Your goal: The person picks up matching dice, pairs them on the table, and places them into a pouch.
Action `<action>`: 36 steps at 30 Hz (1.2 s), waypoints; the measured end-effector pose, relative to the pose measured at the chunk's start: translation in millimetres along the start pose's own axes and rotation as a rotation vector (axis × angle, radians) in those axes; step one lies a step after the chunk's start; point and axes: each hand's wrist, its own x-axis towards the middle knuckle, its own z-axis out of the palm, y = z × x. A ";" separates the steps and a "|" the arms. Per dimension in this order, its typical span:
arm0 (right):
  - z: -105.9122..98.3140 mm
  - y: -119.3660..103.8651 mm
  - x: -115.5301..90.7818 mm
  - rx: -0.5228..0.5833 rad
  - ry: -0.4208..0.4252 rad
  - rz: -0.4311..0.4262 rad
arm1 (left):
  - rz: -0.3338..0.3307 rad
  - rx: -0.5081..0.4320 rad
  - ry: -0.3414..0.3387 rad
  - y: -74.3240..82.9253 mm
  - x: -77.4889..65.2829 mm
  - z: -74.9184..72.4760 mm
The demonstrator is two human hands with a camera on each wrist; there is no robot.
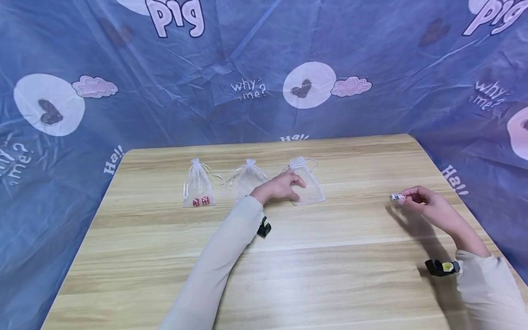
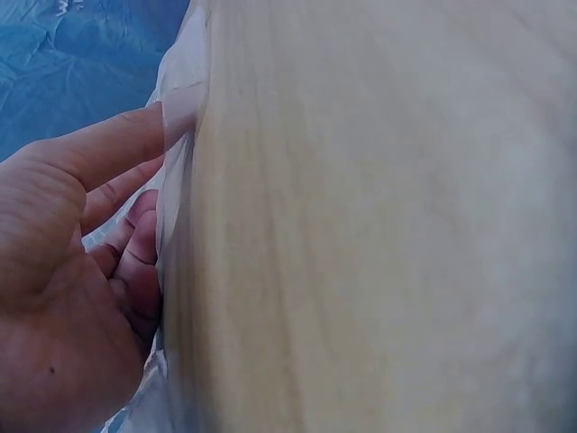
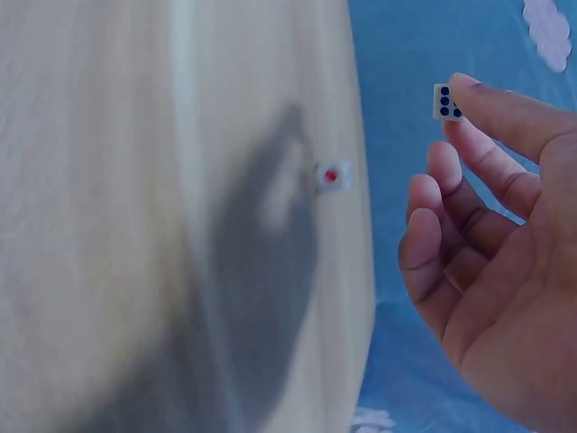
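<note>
My left hand [image 1: 282,185] touches the right-hand sheer white drawstring bag [image 1: 311,188], thumb and forefinger spread apart. In the left wrist view, sheer cloth [image 2: 185,63] covers one fingertip of that hand. Far to the right, my right hand [image 1: 429,206] pinches a white die [image 3: 444,102] with dark blue pips between thumb and forefinger, its other fingers loosely bent. A second white die [image 3: 332,177], with a red pip facing up, lies on the table below that hand.
Two more sheer bags stand in line to the left: a left bag [image 1: 198,183] with two red dice [image 1: 200,201] inside, and a middle bag [image 1: 247,181] partly behind my left arm. The wooden table [image 1: 313,275] meets a blue printed cloth [image 1: 206,101] at back and sides.
</note>
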 end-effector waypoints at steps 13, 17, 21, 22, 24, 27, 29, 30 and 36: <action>18.2 -33.2 1.8 -0.055 -0.061 -0.116 | -0.017 0.001 -0.005 0.4 0.2 0.1; 27.2 -43.0 2.4 -0.032 -0.091 -0.145 | -0.016 0.012 -0.006 0.5 0.1 0.1; 39.6 -52.7 3.1 -0.007 -0.138 -0.172 | -0.014 0.027 -0.006 1.1 0.2 -0.1; 43.1 -54.7 3.7 -0.004 -0.152 -0.177 | -0.013 0.031 -0.007 1.3 0.2 -0.1; 50.1 -58.6 4.7 0.006 -0.176 -0.185 | -0.012 0.036 -0.010 1.3 0.3 -0.3; 60.9 -64.1 6.1 0.026 -0.197 -0.229 | -0.009 0.036 -0.015 1.6 0.1 -0.9; 67.5 -67.5 6.5 0.029 -0.209 -0.263 | -0.007 0.039 -0.016 1.5 0.4 -1.4; 70.7 -69.2 6.6 0.030 -0.215 -0.281 | -0.006 0.041 -0.017 1.6 0.6 -1.6; 86.0 -75.6 6.0 0.037 -0.282 -0.318 | -0.006 0.050 -0.014 1.5 1.1 -1.4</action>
